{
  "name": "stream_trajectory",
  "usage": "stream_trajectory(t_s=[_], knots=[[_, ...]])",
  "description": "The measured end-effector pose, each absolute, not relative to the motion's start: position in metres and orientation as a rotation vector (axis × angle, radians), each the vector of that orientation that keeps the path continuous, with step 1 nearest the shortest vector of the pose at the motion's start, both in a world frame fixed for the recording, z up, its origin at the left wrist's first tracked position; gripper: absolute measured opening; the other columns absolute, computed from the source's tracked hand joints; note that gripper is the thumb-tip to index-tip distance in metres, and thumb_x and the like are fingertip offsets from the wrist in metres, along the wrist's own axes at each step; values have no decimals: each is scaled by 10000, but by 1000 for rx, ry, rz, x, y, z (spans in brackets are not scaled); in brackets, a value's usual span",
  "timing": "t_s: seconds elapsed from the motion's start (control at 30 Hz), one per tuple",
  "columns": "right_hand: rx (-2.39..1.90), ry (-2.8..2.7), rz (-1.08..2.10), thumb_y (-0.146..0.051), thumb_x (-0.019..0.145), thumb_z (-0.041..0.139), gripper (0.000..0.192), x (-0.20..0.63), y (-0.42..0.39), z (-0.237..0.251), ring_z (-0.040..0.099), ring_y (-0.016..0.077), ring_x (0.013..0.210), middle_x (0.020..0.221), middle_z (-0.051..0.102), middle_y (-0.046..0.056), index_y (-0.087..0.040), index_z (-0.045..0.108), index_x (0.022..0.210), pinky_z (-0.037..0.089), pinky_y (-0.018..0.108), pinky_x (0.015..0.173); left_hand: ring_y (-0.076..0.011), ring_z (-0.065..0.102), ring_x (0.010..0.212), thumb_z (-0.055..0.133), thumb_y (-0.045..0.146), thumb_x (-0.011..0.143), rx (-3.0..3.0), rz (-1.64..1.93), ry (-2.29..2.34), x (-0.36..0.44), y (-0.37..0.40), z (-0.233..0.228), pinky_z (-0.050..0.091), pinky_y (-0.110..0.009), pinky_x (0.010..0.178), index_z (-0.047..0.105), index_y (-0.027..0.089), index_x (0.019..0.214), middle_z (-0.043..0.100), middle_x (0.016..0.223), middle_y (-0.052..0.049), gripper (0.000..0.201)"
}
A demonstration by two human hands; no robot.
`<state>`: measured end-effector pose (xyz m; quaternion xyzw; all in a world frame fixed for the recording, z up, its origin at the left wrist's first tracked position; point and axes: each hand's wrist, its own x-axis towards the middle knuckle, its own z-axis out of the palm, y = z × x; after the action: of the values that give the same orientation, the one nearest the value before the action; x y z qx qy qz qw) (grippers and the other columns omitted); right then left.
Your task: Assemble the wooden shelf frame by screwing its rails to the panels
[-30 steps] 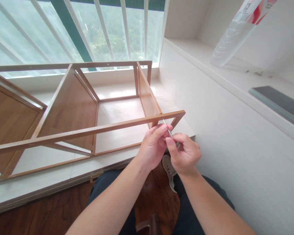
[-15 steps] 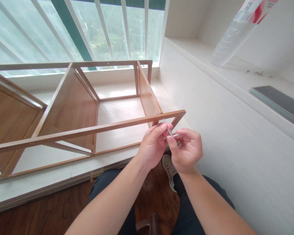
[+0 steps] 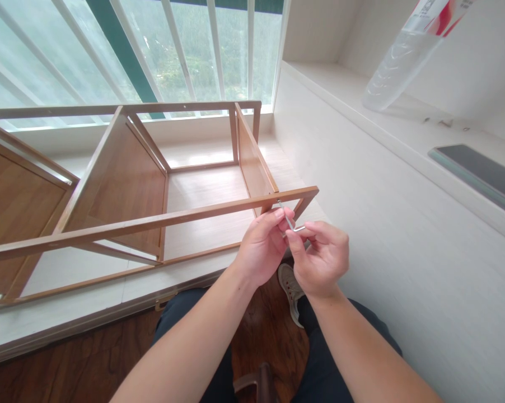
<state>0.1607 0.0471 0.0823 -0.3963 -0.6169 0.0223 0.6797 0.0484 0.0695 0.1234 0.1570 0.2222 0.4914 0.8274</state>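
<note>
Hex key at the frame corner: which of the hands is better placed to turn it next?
Right hand, probably: it pinches the hex key's bent end, the lever arm. The left hand only steadies the shaft near the wooden frame.

- I see a warm brown wooden shelf frame on the white ledge.
- I see a silver L-shaped metal hex key.
- I see a clear plastic bottle with a red-and-white label.
</note>
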Motion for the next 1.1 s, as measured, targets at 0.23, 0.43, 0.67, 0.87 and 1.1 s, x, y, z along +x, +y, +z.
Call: stream_trajectory(t_s=[0.23,0.43,0.67,0.87,1.1], knots=[[-951,-1406,10,-243,946,778,156,162,46,84,706,143,636,826,731,-13,-252,669,1056,622,281,626,-108,579,706,910,385,724,367,1047,487,48,70,123,479,-232,717,726,168,799,604,719,22,295],[-1037,-1486,27,-234,950,758,97,161,40,99,596,103,497,661,701,-39,-229,716,863,522,227,519,-99,543,624,935,414,693,371,1066,534,49,70,122,475,-263,640,750,168,837,566,682,45,340],[-999,-1524,98,-221,965,727,198,163,37,99,544,92,492,609,648,-43,-216,680,772,473,221,517,-100,521,604,945,467,666,436,1061,590,48,66,126,410,-249,556,757,165,814,553,668,36,385],[-965,-1383,185,-274,940,776,137,161,42,88,706,138,631,843,770,-8,-243,723,1063,588,257,602,-134,589,658,892,432,722,461,1084,590,47,66,128,474,-278,664,754,172,800,605,666,10,305],[-902,-1357,168,-247,935,785,307,158,47,86,699,151,638,808,699,-30,-259,641,1205,604,293,607,-141,604,661,853,385,780,434,1080,565,46,67,125,474,-285,705,761,172,827,629,680,8,236]])
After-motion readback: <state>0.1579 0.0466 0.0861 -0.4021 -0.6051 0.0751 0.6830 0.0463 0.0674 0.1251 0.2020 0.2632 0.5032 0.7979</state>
